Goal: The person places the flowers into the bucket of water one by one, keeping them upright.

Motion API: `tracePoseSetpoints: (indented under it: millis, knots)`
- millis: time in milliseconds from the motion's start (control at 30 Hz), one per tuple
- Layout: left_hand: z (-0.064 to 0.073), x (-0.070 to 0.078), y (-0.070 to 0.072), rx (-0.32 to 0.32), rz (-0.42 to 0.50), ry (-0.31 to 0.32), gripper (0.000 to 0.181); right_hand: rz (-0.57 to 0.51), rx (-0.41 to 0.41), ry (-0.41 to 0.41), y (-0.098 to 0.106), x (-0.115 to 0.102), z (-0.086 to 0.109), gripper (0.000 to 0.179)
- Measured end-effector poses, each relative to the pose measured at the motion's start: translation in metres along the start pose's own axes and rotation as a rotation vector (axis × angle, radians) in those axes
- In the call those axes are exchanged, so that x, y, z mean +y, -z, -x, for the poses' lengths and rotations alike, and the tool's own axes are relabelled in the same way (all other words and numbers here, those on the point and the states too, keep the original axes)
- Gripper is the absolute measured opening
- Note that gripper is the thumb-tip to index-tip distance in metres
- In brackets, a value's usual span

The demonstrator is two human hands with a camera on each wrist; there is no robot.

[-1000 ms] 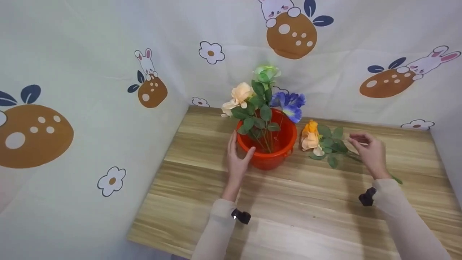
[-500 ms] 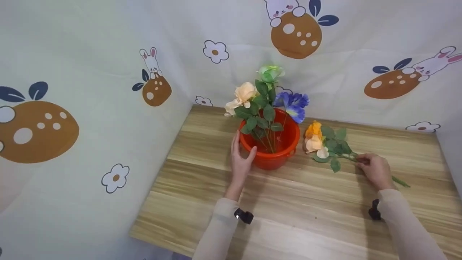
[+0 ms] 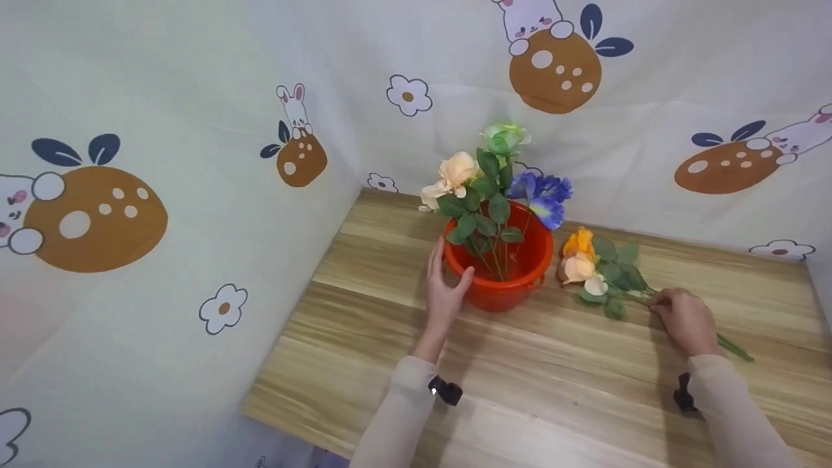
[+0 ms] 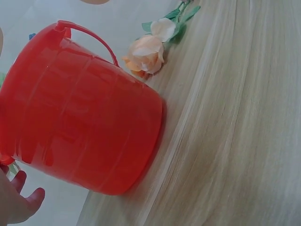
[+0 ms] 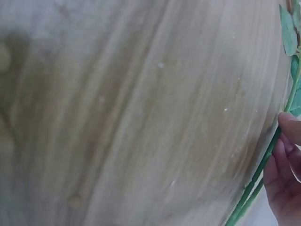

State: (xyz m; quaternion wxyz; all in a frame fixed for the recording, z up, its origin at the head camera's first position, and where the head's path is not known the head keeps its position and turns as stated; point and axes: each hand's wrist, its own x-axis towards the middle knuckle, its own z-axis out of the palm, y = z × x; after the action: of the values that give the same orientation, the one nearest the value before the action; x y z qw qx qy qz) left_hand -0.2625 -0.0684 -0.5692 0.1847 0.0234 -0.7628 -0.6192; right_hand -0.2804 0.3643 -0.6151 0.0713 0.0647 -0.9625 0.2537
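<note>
A red plastic bucket (image 3: pixel 497 298) stands on the wooden table, holding a peach rose (image 3: pixel 458 170), a green flower (image 3: pixel 506 139) and a blue-purple flower (image 3: pixel 543 194) upright. My left hand (image 3: pixel 444 298) rests against the bucket's left side, fingers extended and thumb spread near the front rim. To the right of the bucket lie an orange flower (image 3: pixel 578 242) and a peach rose (image 3: pixel 578 268), with leaves and green stems. My right hand (image 3: pixel 688 320) pinches a green stem (image 5: pixel 290 96) between thumb and fingers; which of the two blooms it belongs to is unclear.
The wooden table (image 3: pixel 520 377) reaches the printed cloth walls (image 3: pixel 351 39) at the back and left. A handle (image 4: pixel 94 35) hangs on the bucket's outside. Black cameras are strapped to both wrists.
My right hand has come down onto the lying flowers' stems and now pinches one. The left hand stays at the bucket. The head view has shifted slightly.
</note>
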Motion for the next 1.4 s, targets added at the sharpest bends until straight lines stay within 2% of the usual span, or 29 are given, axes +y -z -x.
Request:
tracePoseSetpoints:
  millis: [167, 400, 567, 900, 1133, 1400]
  knots:
    - [0.003, -0.003, -0.004, -0.012, -0.016, 0.018, 0.08, -0.012, 0.006, -0.018, 0.005, 0.003, 0.011, 0.006]
    - [-0.002, 0.001, -0.001, 0.01, 0.023, -0.009, 0.077, -0.042, 0.027, -0.031, 0.023, -0.014, 0.0, 0.007]
    - [-0.002, 0.003, 0.0, -0.003, 0.006, 0.012, 0.078, -0.055, 0.085, -0.029, 0.037, -0.029, -0.004, 0.009]
    - [-0.001, 0.003, 0.001, -0.003, 0.002, 0.011, 0.079, -0.131, 0.174, -0.014, 0.061, -0.062, -0.013, 0.018]
    - [-0.002, 0.001, -0.002, -0.008, 0.006, 0.008, 0.079, -0.204, 0.206, -0.033, 0.076, -0.09, -0.014, 0.026]
    - [0.0, 0.003, 0.001, 0.0, 0.006, -0.012, 0.08, -0.361, 0.322, 0.053, 0.09, -0.131, -0.026, 0.019]
